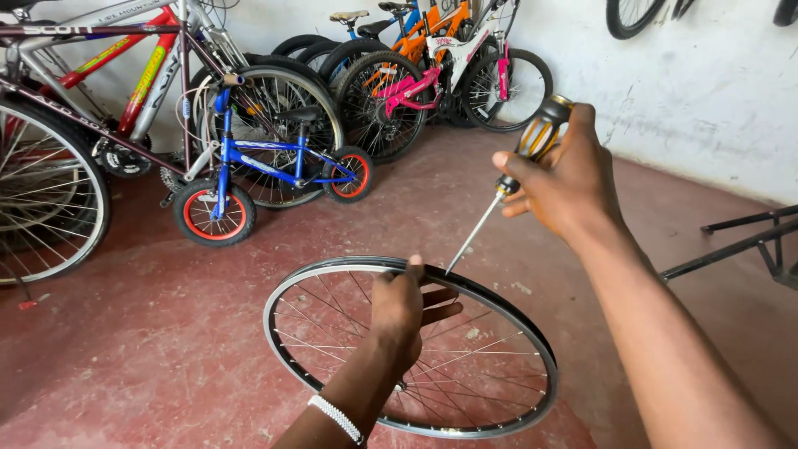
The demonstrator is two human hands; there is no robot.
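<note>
Spoked bicycle wheel rim (499, 333), black with a silver inner band and thin steel spokes, stands tilted over the red concrete floor (150, 349), near the middle of the scene and close to the person. At the far left a row of bicycles leans against the white wall (706, 91), with a small blue children's bicycle with red wheels (266, 166) in front of them.

The left hand (407, 303), with a white beaded bracelet (337, 418) at the wrist, grips the far upper edge of the rim, its fingers (436, 299) clenched over the rim and partly splayed inside it. To its right, the right hand (561, 179) is closed around a screwdriver with a black and amber handle (536, 137); its steel shaft slants down to the rim just beside the left thumb.

To work well here, I judge the left hand should hold the rim steady while the tip stays seated and angled away from the holding fingers, with pressure kept light so it cannot slip.

The tip's exact contact point is hard to make out, the hub is hidden behind the left forearm, and a black metal frame (748, 241) is cut off at the right edge.
</note>
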